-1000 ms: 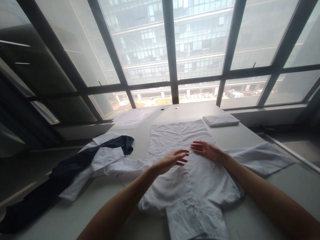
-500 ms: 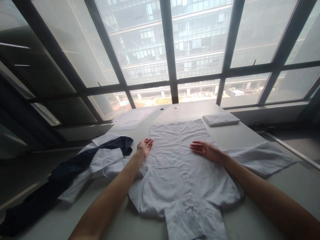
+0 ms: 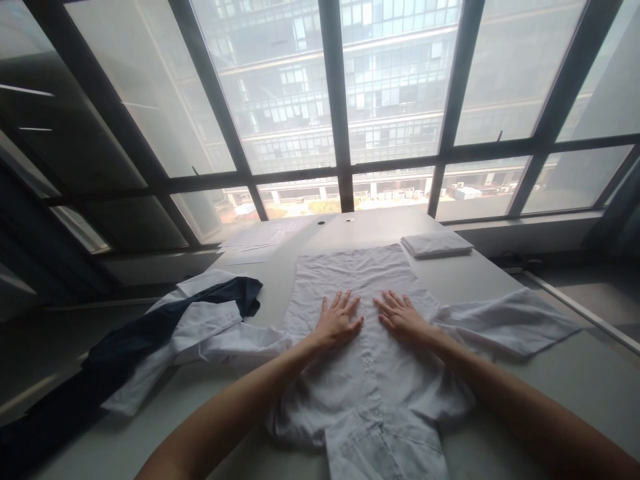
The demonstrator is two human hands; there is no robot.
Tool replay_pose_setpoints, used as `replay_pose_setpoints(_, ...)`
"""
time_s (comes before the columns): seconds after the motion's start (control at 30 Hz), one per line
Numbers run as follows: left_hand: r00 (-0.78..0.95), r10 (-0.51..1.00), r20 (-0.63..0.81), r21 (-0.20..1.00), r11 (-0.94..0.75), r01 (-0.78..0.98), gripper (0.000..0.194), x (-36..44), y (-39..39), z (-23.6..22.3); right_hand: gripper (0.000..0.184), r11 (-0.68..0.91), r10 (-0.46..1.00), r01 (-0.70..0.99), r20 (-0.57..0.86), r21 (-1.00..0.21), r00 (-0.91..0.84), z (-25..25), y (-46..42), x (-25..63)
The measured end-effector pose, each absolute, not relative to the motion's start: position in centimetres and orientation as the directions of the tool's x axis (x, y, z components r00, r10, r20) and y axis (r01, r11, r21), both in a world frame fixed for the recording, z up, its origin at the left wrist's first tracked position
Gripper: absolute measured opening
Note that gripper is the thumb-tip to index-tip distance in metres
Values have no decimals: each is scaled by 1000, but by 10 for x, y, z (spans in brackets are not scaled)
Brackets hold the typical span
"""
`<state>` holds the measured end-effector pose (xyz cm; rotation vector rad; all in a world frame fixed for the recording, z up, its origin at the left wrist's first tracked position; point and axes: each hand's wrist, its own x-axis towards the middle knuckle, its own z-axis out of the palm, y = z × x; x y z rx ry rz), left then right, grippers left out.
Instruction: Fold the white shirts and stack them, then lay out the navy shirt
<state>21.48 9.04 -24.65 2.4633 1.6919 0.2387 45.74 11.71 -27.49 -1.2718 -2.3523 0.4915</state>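
Observation:
A white button-front shirt (image 3: pixel 370 373) lies spread on the table in front of me, its row of buttons running down the middle. One sleeve stretches out to the right and another to the left. My left hand (image 3: pixel 340 319) rests palm down on the shirt, left of the button line, with fingers spread. On the other side of the buttons, my right hand (image 3: pixel 400 315) also lies flat on the fabric, fingers apart. Neither hand grips the cloth. Wrinkles cross the shirt around both hands.
Dark navy and white garments (image 3: pixel 200 313) lie heaped at the left, against the shirt's left sleeve. A folded white cloth (image 3: pixel 436 244) sits at the back right of the white table (image 3: pixel 345 233). Paper sheets (image 3: pixel 253 243) lie at the back left. Tall windows stand beyond.
My left hand has moved right from the shirt's left edge onto its front, turning palm down. My right hand has turned flat onto the fabric. The shirt's left side has shifted slightly.

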Motion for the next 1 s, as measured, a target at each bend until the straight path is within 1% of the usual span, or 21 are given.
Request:
replay_pose_setpoints(0.1, 350, 937, 19, 160, -348, 924, 66, 211, 75, -250, 58, 511, 848, 778, 68, -365, -526, -276, 96, 455)
replay_pose_setpoints(0.17, 356, 935, 11, 149, -353, 924, 67, 210, 63, -249, 59, 491, 856, 797, 29, -352, -516, -271, 84, 452)
replay_pose_setpoints(0.2, 360, 933, 5, 151, -356, 922, 67, 210, 59, -246, 59, 480, 862, 792, 35, -378, -506, -267, 81, 450)
replay_pose_setpoints(0.23, 364, 931, 1, 155, -360, 920, 68, 211, 57, -243, 58, 469, 868, 769, 65, -435, -492, -261, 80, 446)
replay_pose_setpoints(0.27, 370, 929, 4, 161, -366, 917, 68, 213, 57, -239, 55, 457, 874, 719, 115, -524, -472, -255, 82, 442)
replay_pose_setpoints(0.3, 377, 926, 17, 166, -374, 912, 68, 216, 60, -236, 51, 436, 883, 633, 168, -640, -438, -249, 88, 436)
replay_pose_setpoints(0.33, 379, 925, 35, 171, -379, 909, 70, 220, 64, -233, 46, 396, 897, 500, 207, -770, -391, -242, 95, 429)
replay_pose_setpoints(0.37, 373, 927, 52, 175, -376, 910, 72, 224, 68, -231, 41, 312, 918, 318, 199, -895, -342, -237, 104, 420)
replay_pose_setpoints(0.4, 359, 932, 55, 178, -363, 915, 76, 229, 73, -231, 34, 172, 946, 101, 136, -980, -294, -234, 114, 411)
replay_pose_setpoints(0.43, 337, 940, 47, 180, -340, 923, 81, 233, 77, -232, 28, 2, 962, -126, 37, -992, -271, -232, 123, 401)
replay_pose_setpoints(0.47, 307, 951, 37, 182, -308, 934, 86, 236, 81, -235, 23, -142, 960, -296, -58, -945, -275, -233, 131, 391)
replay_pose_setpoints(0.5, 276, 961, 30, 185, -277, 943, 90, 239, 83, -239, 23, -238, 949, -393, -126, -888, -291, -236, 137, 382)
replay_pose_setpoints(0.53, 253, 967, 30, 191, -254, 948, 93, 240, 83, -243, 25, -302, 935, -448, -170, -842, -311, -240, 142, 375)
replay_pose_setpoints(0.63, 221, 974, 56, 206, -228, 952, 97, 240, 81, -253, 35, -375, 907, -476, -210, -796, -364, -256, 155, 369)
replay_pose_setpoints(0.73, 234, 971, 49, 197, -240, 951, 96, 237, 78, -255, 39, -471, 866, -544, -247, -695, -434, -264, 181, 392)
replay_pose_setpoints(0.77, 241, 969, 47, 195, -245, 950, 96, 237, 78, -255, 43, -470, 876, -597, -257, -650, -409, -263, 193, 405)
replay_pose_setpoints(0.8, 246, 968, 46, 195, -250, 948, 95, 236, 77, -255, 46, -423, 906, -655, -286, -626, -311, -261, 207, 420)
replay_pose_setpoints(0.93, 249, 968, 43, 197, -252, 947, 95, 235, 78, -255, 58, -232, 952, -725, -305, -648, -32, -247, 258, 478)
replay_pose_setpoints(1.0, 251, 967, 46, 197, -255, 947, 95, 235, 78, -257, 60, -154, 952, -736, -298, -660, 68, -241, 274, 493)
